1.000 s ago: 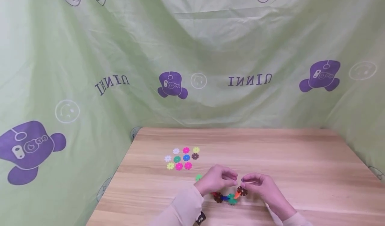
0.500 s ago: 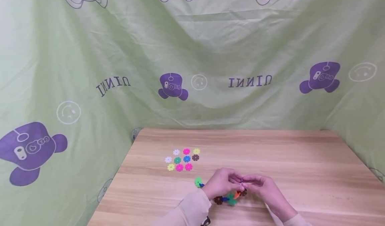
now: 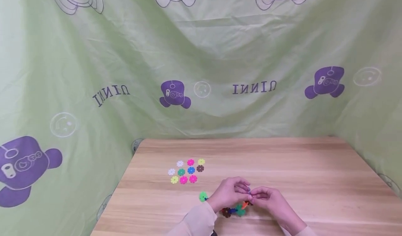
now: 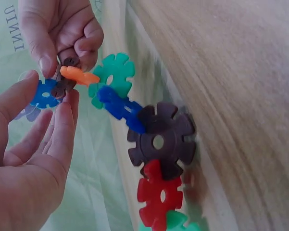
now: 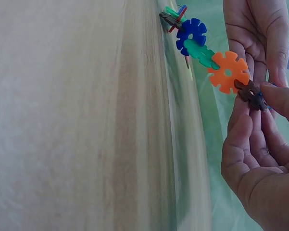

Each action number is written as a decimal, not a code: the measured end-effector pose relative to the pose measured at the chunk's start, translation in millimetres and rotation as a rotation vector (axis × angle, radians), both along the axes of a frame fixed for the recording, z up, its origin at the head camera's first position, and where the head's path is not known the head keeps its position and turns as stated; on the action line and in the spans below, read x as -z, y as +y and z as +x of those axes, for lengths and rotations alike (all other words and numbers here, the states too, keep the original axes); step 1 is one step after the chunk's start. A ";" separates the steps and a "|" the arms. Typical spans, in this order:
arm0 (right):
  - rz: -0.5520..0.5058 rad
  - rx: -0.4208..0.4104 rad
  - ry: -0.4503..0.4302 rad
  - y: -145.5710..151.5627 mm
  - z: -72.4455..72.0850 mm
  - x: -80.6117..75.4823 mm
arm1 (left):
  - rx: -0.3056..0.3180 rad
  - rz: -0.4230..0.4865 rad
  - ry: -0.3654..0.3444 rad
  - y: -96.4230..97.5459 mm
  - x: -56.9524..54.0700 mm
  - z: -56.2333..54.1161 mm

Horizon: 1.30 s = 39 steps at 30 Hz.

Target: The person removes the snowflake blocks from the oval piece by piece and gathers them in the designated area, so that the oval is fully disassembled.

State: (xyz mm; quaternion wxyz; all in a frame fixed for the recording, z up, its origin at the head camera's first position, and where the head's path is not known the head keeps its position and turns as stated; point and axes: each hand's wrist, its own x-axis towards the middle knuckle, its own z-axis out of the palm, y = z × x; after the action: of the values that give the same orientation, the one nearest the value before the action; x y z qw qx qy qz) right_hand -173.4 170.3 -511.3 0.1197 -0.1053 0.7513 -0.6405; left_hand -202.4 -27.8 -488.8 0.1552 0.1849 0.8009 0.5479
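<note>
A chain of notched plastic snowflake discs runs between and below my two hands. In the left wrist view it shows a red disc [image 4: 159,195], a dark brown disc [image 4: 175,137], a dark blue disc [image 4: 118,107], a green disc [image 4: 121,72], an orange disc [image 4: 79,75] and a brown end disc [image 4: 62,86]. My left hand [image 3: 226,193] pinches a lighter blue disc [image 4: 45,95], which meets the brown end disc. My right hand [image 3: 276,205] pinches that end disc between thumb and fingers. A bright green disc [image 3: 203,196] shows at the chain's other end; my left hand hides part between.
Several loose snowflake discs lie in rough rows on the wooden table [image 3: 282,166], left of my hands, among them a pink disc [image 3: 183,180], a white disc [image 3: 171,172] and a brown disc [image 3: 200,168]. A green printed curtain [image 3: 216,54] surrounds the table's back and sides.
My hands were slightly apart a second ago; the left moved right to meet the right, and their fingertips now come together at the chain's brown end. The head view has shifted slightly.
</note>
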 end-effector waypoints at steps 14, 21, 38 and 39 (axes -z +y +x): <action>0.017 0.033 0.011 -3.9 -2.7 -2.8 | -0.013 0.071 -0.021 2.6 -2.1 -1.2; 0.017 0.063 0.038 -7.6 -0.3 -3.3 | -0.001 0.077 -0.023 4.0 -3.9 -0.1; 0.039 0.080 0.040 -13.0 -2.9 -4.8 | -0.017 0.077 -0.010 2.8 -1.7 -2.0; 0.033 0.075 0.038 -13.1 -3.3 -4.9 | -0.017 0.077 -0.013 2.3 -1.8 -2.1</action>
State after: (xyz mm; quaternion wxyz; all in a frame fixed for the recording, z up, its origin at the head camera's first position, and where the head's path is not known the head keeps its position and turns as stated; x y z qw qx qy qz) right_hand -176.7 157.1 -506.4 0.0832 -0.0874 0.7673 -0.6298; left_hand -204.5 -25.5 -487.0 0.1484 0.1805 0.7799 0.5807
